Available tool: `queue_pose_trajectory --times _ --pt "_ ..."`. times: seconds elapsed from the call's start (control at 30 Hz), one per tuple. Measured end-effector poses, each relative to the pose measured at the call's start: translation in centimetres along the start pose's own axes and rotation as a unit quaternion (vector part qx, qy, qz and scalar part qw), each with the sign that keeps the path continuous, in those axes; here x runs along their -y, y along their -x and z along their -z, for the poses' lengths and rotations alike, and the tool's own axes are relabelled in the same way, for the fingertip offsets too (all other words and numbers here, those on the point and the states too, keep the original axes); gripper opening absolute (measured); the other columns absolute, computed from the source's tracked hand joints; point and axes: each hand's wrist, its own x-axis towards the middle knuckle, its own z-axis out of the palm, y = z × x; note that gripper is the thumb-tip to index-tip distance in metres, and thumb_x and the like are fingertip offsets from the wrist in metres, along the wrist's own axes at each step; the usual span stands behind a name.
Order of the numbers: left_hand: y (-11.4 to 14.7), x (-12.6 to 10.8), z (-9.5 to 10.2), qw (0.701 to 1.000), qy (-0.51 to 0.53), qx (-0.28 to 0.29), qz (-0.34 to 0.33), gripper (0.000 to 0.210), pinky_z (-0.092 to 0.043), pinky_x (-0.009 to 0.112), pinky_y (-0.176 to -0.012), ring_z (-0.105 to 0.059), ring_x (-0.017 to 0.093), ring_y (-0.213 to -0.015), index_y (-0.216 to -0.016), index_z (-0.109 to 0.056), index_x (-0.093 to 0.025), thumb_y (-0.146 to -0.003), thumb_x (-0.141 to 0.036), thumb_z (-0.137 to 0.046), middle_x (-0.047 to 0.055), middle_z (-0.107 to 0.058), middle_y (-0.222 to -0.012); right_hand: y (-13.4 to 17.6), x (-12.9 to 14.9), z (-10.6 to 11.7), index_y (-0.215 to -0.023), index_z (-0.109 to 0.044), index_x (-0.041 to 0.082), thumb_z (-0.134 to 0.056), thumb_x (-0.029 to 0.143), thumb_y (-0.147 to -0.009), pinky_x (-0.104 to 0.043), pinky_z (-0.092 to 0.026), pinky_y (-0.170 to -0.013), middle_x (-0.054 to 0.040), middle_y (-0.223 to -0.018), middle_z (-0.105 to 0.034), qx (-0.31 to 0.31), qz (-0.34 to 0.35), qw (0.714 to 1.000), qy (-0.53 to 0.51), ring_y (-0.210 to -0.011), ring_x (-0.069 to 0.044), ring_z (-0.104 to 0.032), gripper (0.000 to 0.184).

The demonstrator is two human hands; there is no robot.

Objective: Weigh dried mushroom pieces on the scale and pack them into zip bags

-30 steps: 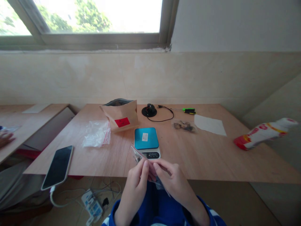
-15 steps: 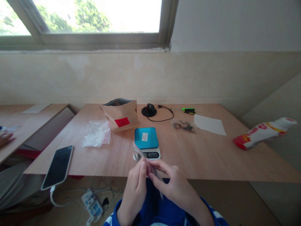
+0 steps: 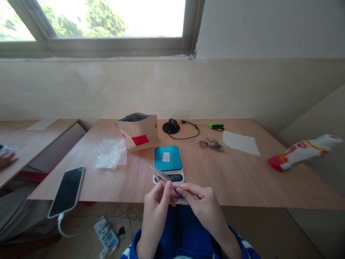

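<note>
Between my two hands is a small clear plastic bag (image 3: 161, 174), tilted up to the left in front of the scale. My left hand (image 3: 159, 201) pinches it near its middle, thumb on top. My right hand (image 3: 201, 201) grips its right end, thumb and forefinger closed together. Whatever the bag holds is hidden by my fingers. Just beyond them stands a kitchen scale (image 3: 168, 158) with a blue platform and a white label; the bag covers part of its dark display panel.
A kraft paper pouch (image 3: 145, 131) stands open behind clear plastic bags (image 3: 111, 154). Rightward lie a filled clear bag (image 3: 212, 144), white paper (image 3: 240, 142), screwdrivers (image 3: 217, 127) and a tilted bottle (image 3: 302, 153). A charging phone (image 3: 67, 191) overhangs the left edge. Another person's hand (image 3: 8, 158) is at far left.
The bag in my hands has turned flatter, its right end rising from my lap. My right hand has shifted slightly right, and my wrists have spread apart a little.
</note>
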Motion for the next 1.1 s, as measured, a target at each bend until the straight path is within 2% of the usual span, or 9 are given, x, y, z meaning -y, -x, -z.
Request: queue_pose_trajectory --times 0.1,0.2,0.33,0.5,0.63,0.77,0.93,1.1 --pt "-0.1 -0.1 -0.1 1.0 0.008 -0.011 0.014 0.041 -0.045 0.023 -0.054 -0.054 0.012 -0.055 -0.066 -0.056 -0.016 -0.086 -0.051 -0.054 0.0 -0.055 -0.058 0.2 -0.1 -0.4 -0.089 -0.079 0.024 -0.065 0.027 -0.083 -0.021 -0.06 -0.071 -0.0003 -0.086 -0.078 -0.008 -0.02 0.998 -0.057 -0.077 -0.018 -0.075 0.015" --pt "0.0 -0.2 0.0 1.0 0.02 0.005 0.012 0.041 -0.045 0.022 -0.054 -0.054 0.011 -0.055 -0.068 -0.056 -0.016 -0.087 -0.051 -0.052 0.0 -0.056 -0.06 0.2 -0.2 -0.5 -0.088 -0.079 0.022 -0.069 0.03 -0.08 -0.022 -0.062 -0.07 -0.0018 -0.085 -0.078 -0.003 -0.046 0.994 -0.102 -0.075 -0.019 -0.075 0.015" --pt "0.2 -0.1 0.2 0.999 0.02 0.033 0.008 0.038 -0.045 0.022 -0.055 -0.055 0.012 -0.056 -0.073 -0.055 -0.016 -0.09 -0.05 -0.049 0.0 -0.056 -0.062 0.2 0.1 -0.2 -0.09 -0.079 0.019 -0.07 0.035 -0.08 -0.024 -0.061 -0.073 -0.0037 -0.084 -0.078 0.018 -0.067 0.991 -0.113 -0.078 -0.02 -0.075 0.021" --pt "0.5 0.1 0.3 0.999 -0.036 0.028 -0.007 0.033 -0.043 0.022 -0.058 -0.049 0.011 -0.061 -0.08 -0.054 -0.018 -0.092 -0.048 -0.046 -0.001 -0.051 -0.067 0.2 0.3 0.1 -0.097 -0.078 0.017 -0.067 0.041 -0.082 -0.028 -0.061 -0.075 -0.0051 -0.081 -0.077 0.05 -0.085 0.983 -0.154 -0.075 -0.019 -0.073 0.03" --pt "0.6 0.2 0.2 0.998 -0.052 0.029 -0.016 0.034 -0.041 0.021 -0.058 -0.046 0.011 -0.061 -0.079 -0.051 -0.018 -0.094 -0.048 -0.043 -0.002 -0.046 -0.067 0.3 0.0 0.3 -0.101 -0.076 0.018 -0.066 0.043 -0.083 -0.036 -0.059 -0.082 -0.0088 -0.094 -0.077 0.065 -0.076 0.981 -0.167 -0.085 -0.022 -0.073 0.033" --pt "0.8 0.4 0.1 0.998 -0.052 0.014 -0.023 0.031 -0.042 0.021 -0.059 -0.046 0.011 -0.062 -0.082 -0.052 -0.019 -0.093 -0.047 -0.045 -0.002 -0.046 -0.069 0.4 -0.2 0.7 -0.099 -0.077 0.022 -0.065 0.041 -0.085 -0.037 -0.055 -0.092 -0.0084 -0.107 -0.074 0.065 -0.05 0.984 -0.161 -0.102 -0.023 -0.069 0.026" --pt "1.1 0.6 0.1 0.998 -0.05 0.016 -0.023 0.029 -0.044 0.02 -0.06 -0.049 0.011 -0.064 -0.086 -0.054 -0.019 -0.094 -0.045 -0.044 -0.001 -0.05 -0.072 0.6 -0.2 1.0 -0.101 -0.076 0.024 -0.063 0.04 -0.087 -0.033 -0.057 -0.088 -0.0087 -0.111 -0.073 0.081 -0.035 0.984 -0.152 -0.102 -0.021 -0.069 0.025" --pt "1.0 0.3 -0.1 0.997 -0.059 0.018 -0.04 0.029 -0.043 0.02 -0.059 -0.049 0.011 -0.063 -0.082 -0.053 -0.019 -0.094 -0.044 -0.044 -0.001 -0.051 -0.071 0.7 0.0 0.9 -0.098 -0.077 0.022 -0.064 0.044 -0.085 -0.035 -0.057 -0.088 -0.0105 -0.109 -0.073 0.066 -0.049 0.984 -0.157 -0.102 -0.023 -0.068 0.029"
